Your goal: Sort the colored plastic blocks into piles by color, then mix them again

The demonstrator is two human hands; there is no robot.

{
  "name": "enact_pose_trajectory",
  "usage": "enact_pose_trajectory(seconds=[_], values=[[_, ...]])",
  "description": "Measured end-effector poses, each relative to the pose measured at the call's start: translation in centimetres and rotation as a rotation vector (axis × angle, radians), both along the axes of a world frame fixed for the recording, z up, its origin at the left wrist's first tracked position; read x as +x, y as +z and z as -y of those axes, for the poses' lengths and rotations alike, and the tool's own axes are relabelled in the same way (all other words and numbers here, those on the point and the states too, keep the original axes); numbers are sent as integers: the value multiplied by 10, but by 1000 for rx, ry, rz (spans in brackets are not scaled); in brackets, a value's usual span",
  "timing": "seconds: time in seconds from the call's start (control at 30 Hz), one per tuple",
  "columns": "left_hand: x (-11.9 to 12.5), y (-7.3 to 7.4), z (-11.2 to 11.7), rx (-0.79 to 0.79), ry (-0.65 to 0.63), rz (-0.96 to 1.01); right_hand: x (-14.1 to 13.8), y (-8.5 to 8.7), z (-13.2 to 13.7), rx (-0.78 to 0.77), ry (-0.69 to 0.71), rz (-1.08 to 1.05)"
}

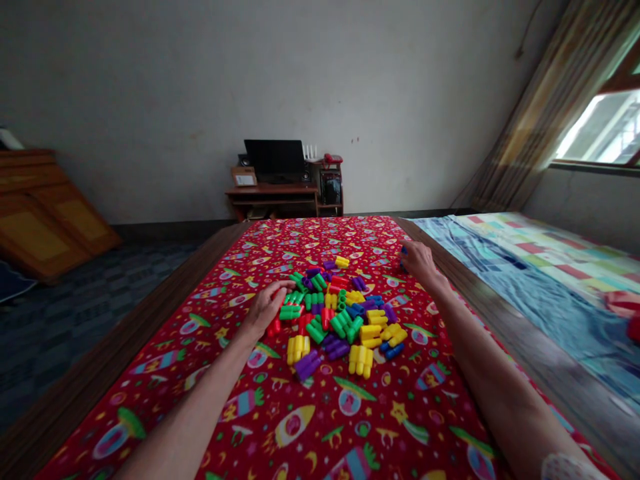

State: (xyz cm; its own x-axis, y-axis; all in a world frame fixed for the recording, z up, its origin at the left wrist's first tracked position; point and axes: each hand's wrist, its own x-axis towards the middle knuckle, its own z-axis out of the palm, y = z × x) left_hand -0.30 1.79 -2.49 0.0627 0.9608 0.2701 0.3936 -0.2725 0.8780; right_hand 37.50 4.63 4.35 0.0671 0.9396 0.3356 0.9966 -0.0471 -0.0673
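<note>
A loose pile of plastic building blocks in green, yellow, red, purple and blue lies mid-table; each looks like tubes joined side by side. My left hand (267, 308) rests at the pile's left edge, its fingers stretched out beside the green blocks (291, 311). Partly under that hand is a red block (274, 327). Away from the pile, near the table's right edge, my right hand (419, 260) is closed on a blue block (403, 257), mostly hidden by the fingers. Closest to me in the pile lie a purple block (308, 365) and a yellow block (361, 361).
A red patterned cloth (295, 427) covers the long table, with dark wooden edges (165, 300) showing. To the right is a bed (500, 267) with coloured bedding. Beyond the far end stand a desk (275, 192) and a monitor (275, 159); a wooden cabinet (45, 207) is at left.
</note>
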Motion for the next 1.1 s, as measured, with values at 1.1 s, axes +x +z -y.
enact_pose_trajectory(seconds=[1.1], values=[[1, 2, 3, 0, -18, -14, 1, 14, 8, -162, 168, -76]])
